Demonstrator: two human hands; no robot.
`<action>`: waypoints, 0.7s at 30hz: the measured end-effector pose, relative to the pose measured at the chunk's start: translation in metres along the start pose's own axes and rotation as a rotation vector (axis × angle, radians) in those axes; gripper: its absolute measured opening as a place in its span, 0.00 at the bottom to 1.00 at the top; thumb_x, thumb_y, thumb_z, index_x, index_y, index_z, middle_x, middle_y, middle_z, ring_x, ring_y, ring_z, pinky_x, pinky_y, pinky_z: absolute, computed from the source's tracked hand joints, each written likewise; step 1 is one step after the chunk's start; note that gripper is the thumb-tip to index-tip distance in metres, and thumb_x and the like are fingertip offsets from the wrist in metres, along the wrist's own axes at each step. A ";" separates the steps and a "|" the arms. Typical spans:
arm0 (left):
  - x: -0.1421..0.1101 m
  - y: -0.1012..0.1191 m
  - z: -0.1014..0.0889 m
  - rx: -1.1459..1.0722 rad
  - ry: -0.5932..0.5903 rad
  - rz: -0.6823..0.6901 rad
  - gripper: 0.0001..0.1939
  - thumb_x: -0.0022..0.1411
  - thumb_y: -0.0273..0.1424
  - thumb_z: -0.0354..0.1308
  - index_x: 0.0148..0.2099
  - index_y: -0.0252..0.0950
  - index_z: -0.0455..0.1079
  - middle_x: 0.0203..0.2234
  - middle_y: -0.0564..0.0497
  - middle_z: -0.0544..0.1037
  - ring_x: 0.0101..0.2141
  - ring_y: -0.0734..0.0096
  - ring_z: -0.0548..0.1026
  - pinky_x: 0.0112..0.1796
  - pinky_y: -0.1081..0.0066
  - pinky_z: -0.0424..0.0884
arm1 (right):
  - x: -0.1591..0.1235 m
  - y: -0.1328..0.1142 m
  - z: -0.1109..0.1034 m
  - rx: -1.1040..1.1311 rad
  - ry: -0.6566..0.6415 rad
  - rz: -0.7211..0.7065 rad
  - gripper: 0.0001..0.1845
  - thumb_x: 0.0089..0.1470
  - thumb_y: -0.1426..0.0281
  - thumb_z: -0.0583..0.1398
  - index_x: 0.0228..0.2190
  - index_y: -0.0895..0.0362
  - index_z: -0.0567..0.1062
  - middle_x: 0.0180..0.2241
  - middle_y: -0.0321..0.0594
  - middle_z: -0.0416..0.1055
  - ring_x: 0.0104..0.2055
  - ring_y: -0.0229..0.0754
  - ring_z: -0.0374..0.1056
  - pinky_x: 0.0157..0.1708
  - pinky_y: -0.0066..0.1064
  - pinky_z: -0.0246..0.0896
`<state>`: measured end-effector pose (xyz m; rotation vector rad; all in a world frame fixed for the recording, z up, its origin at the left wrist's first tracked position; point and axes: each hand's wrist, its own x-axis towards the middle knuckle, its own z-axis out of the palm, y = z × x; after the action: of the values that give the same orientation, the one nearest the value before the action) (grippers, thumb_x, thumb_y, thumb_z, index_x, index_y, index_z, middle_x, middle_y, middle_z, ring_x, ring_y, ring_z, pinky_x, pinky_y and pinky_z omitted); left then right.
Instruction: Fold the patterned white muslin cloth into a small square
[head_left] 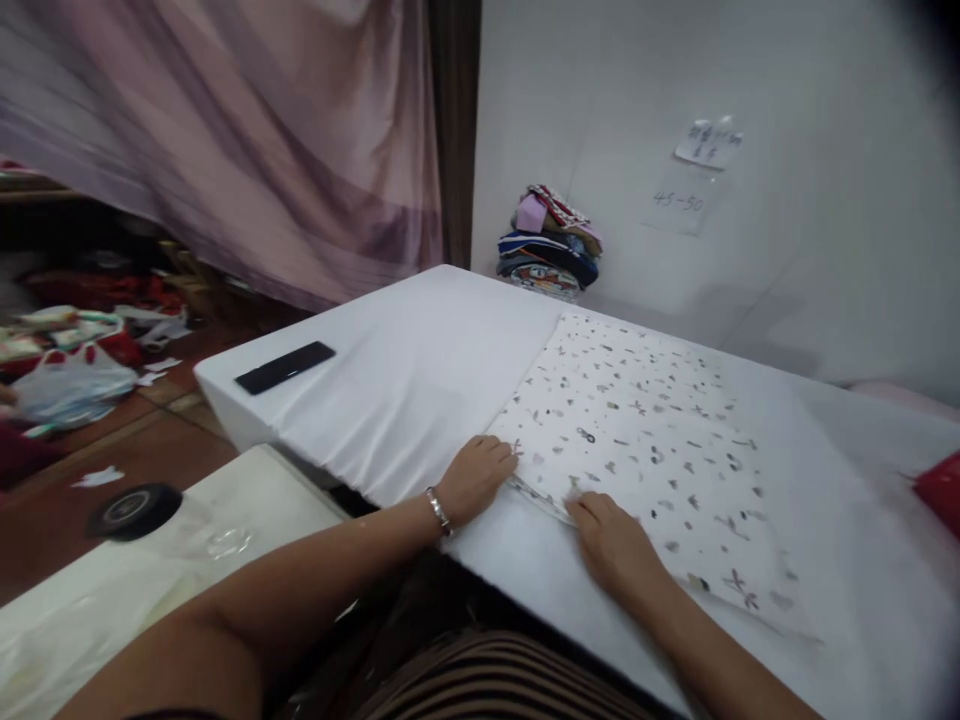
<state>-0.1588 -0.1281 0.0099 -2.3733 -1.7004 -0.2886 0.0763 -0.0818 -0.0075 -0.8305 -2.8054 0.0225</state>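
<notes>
A white cloth with small dark prints (645, 440) lies flat on a white padded table (397, 380). My left hand (476, 478), with a bracelet at the wrist, rests at the cloth's near left corner, fingers curled down onto its edge. My right hand (611, 540) lies on the cloth's near edge just to the right, fingers bent and pressed on the fabric. Whether either hand pinches the edge or only presses on it is not clear.
A black phone (285, 367) lies near the table's left end. A stack of folded cloths (551, 243) sits by the far wall. A red thing (941, 490) shows at the right edge. A low white surface (247, 500) bearing a black round object (133, 510) stands at the left; bags litter the floor.
</notes>
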 end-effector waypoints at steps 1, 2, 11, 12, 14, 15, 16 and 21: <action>-0.003 -0.004 -0.003 -0.017 -0.006 -0.002 0.07 0.60 0.22 0.48 0.33 0.35 0.65 0.32 0.49 0.71 0.35 0.66 0.65 0.35 0.65 0.60 | 0.000 -0.003 0.000 0.018 -0.002 0.007 0.15 0.56 0.78 0.47 0.39 0.57 0.70 0.38 0.45 0.68 0.39 0.45 0.61 0.37 0.34 0.55; -0.007 -0.008 -0.006 -0.032 -0.011 -0.007 0.07 0.60 0.22 0.48 0.33 0.36 0.65 0.31 0.49 0.71 0.34 0.66 0.65 0.36 0.65 0.60 | 0.001 -0.007 -0.001 0.044 -0.004 0.017 0.13 0.58 0.76 0.47 0.38 0.56 0.70 0.38 0.44 0.68 0.39 0.45 0.61 0.37 0.33 0.55; -0.008 -0.013 -0.009 -0.055 0.153 0.169 0.18 0.56 0.21 0.45 0.47 0.36 0.66 0.42 0.46 0.73 0.43 0.60 0.68 0.45 0.59 0.61 | 0.022 -0.019 -0.004 0.003 -0.002 0.016 0.10 0.60 0.72 0.48 0.34 0.57 0.68 0.35 0.42 0.68 0.38 0.43 0.60 0.36 0.33 0.57; -0.004 -0.003 -0.006 -0.066 0.178 0.229 0.18 0.57 0.22 0.44 0.47 0.36 0.66 0.42 0.46 0.73 0.43 0.60 0.69 0.44 0.60 0.62 | 0.023 -0.017 -0.006 -0.017 -0.008 0.001 0.09 0.60 0.72 0.49 0.34 0.58 0.69 0.35 0.42 0.68 0.37 0.43 0.61 0.36 0.33 0.58; 0.006 0.017 -0.003 -0.085 0.211 0.309 0.15 0.58 0.24 0.44 0.45 0.35 0.67 0.39 0.45 0.74 0.41 0.62 0.70 0.43 0.61 0.64 | 0.022 -0.014 -0.010 -0.010 -0.018 0.013 0.08 0.58 0.72 0.50 0.34 0.58 0.69 0.36 0.42 0.68 0.38 0.42 0.61 0.36 0.33 0.59; 0.011 0.025 -0.002 -0.085 0.216 0.317 0.14 0.59 0.25 0.44 0.43 0.35 0.68 0.37 0.45 0.74 0.39 0.62 0.71 0.41 0.62 0.64 | 0.021 -0.012 -0.011 0.021 -0.020 0.034 0.07 0.56 0.72 0.52 0.35 0.58 0.69 0.36 0.42 0.69 0.38 0.42 0.62 0.37 0.32 0.59; 0.016 0.031 -0.001 -0.079 0.204 0.311 0.13 0.59 0.26 0.44 0.42 0.35 0.68 0.35 0.45 0.75 0.37 0.62 0.71 0.40 0.62 0.65 | 0.020 -0.011 -0.013 0.061 -0.019 0.059 0.08 0.55 0.72 0.53 0.37 0.59 0.68 0.37 0.42 0.69 0.39 0.42 0.62 0.38 0.32 0.60; 0.032 0.032 0.000 -0.051 0.111 0.315 0.11 0.60 0.29 0.45 0.34 0.36 0.69 0.27 0.48 0.73 0.31 0.63 0.70 0.35 0.62 0.65 | 0.014 -0.011 -0.015 0.165 0.021 0.162 0.22 0.54 0.72 0.53 0.51 0.56 0.59 0.43 0.41 0.70 0.42 0.41 0.63 0.39 0.30 0.60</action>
<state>-0.1189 -0.1093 0.0170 -2.5602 -1.2618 -0.4045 0.0620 -0.0837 0.0107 -1.0079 -2.6651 0.2652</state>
